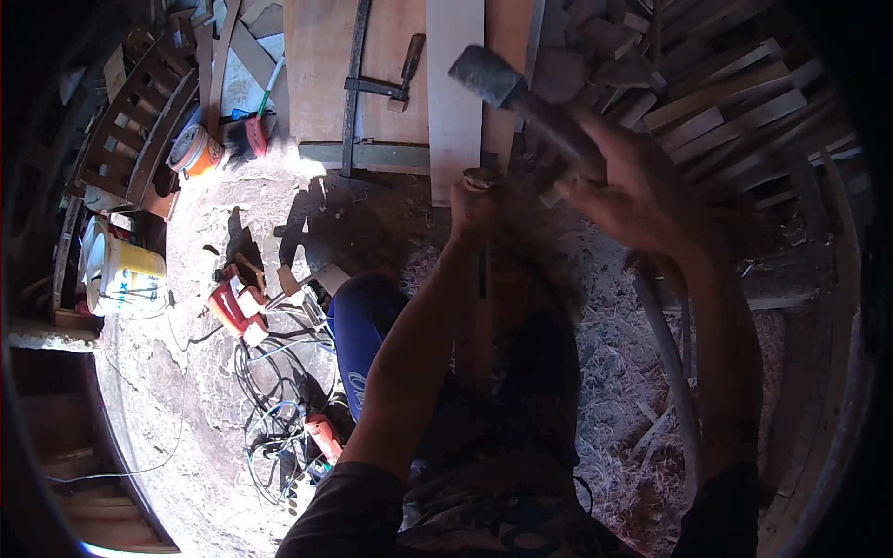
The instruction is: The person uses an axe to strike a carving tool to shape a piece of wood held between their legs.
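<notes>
My right hand (633,191) is raised at the upper right, closed round the dark handle of a hammer (484,74), whose head is up over a pale board (454,65). My left hand (473,209) is closed on an upright tool (482,175) with a small rounded top, perhaps a chisel; its lower end is hidden. Below that hand a narrow wooden piece (473,339) lies in shadow between my legs. Further back, a bar clamp (379,86) lies on light wooden panels (316,74), left of the pale board.
Scrap wood (716,112) is piled at right. At left are buckets (130,279), a wooden slatted frame (130,130) and orange power tools (237,307) with tangled cables (270,381) on a sunlit floor (205,446). Wood shavings (614,400) cover the ground beside my right leg.
</notes>
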Motion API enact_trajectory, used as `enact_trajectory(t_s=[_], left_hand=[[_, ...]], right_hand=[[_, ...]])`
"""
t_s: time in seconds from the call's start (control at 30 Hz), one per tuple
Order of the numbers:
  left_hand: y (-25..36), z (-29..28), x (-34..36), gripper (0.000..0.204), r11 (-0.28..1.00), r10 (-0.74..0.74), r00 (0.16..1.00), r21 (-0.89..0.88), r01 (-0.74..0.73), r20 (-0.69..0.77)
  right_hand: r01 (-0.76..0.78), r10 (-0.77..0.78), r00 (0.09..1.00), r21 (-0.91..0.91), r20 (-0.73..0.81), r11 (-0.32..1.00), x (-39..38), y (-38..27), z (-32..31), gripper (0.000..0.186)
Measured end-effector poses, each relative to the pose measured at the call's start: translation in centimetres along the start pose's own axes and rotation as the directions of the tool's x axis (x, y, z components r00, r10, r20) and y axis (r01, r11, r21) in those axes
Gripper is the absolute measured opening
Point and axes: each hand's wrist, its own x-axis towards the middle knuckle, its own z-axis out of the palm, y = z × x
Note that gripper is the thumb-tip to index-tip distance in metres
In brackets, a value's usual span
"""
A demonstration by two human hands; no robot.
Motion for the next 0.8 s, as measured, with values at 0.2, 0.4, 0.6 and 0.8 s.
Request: enact_trajectory(t_s=[0.2, 0.4, 0.6, 0.8], left_hand=[[-4.5, -0.9, 1.9, 0.03, 0.936, -0.236, 0.937, -0.2, 0.291, 0.259], [-3.1, -0.7, 0.8, 0.019, 0.961, 0.074, 0.994, -0.274, -0.048, 0.086], [4.9, -0.2, -8.7, 0.022, 0.967, -0.026, 0.982, -0.246, 0.072, 0.187], [15.0, -2.1, -9.2, 0.023, 0.933, 0.228, 0.622, 0.015, -0.361, 0.749]], right_hand=[[-0.069, -0.038, 0.811, -0.159, -0.584, 0.985, 8.2, 2.1, -2.2, 0.039], [-0.12, 0.216, 0.918, -0.286, 0.333, 0.951, 1.2, 8.6, 8.9, 0.056], [-0.243, 0.237, 0.97, 0.138, 0.057, 0.96, -7.7, 9.9, 9.2, 0.061], [-0.571, 0.577, 0.78, 0.655, 0.243, 0.496, -12.2, 8.0, 11.8, 0.065]])
